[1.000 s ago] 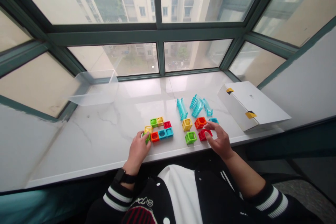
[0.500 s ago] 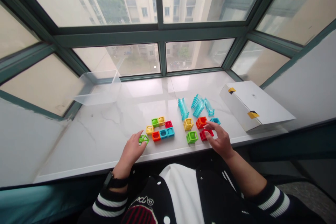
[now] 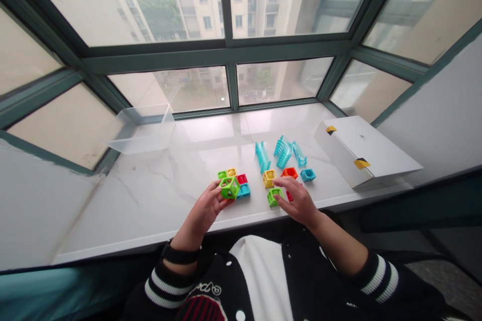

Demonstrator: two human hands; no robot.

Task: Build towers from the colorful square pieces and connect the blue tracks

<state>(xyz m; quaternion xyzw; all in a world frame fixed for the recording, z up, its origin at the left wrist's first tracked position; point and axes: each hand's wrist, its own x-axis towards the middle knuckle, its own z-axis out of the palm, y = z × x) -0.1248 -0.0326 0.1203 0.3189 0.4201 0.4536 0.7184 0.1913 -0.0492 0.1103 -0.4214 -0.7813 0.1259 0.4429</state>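
Observation:
My left hand [image 3: 211, 206] is closed on a green hollow cube block [image 3: 229, 188], held up in front of the joined group of blocks. Of that group, a red block [image 3: 241, 179], a blue block [image 3: 244, 190] and a yellow block [image 3: 231, 172] show; others are hidden behind my hand and the held cube. My right hand [image 3: 297, 200] has its fingers apart and holds nothing that I can see. It hovers by a second green block [image 3: 274, 197], close to a yellow cube [image 3: 269, 178] and an orange block [image 3: 289, 173]. It partly covers a red block [image 3: 289, 195].
Three clear turquoise track pieces, among them a curved one [image 3: 283, 151], lie behind the loose blocks. A blue block [image 3: 308, 175] sits to the right. A white box [image 3: 371, 150] stands at far right, a clear plastic bin [image 3: 145, 133] at back left. Windows border the sill.
My left hand has picked up the green cube and brought it right, over the joined blocks. My right hand has shifted left from the orange and red blocks towards the other green block.

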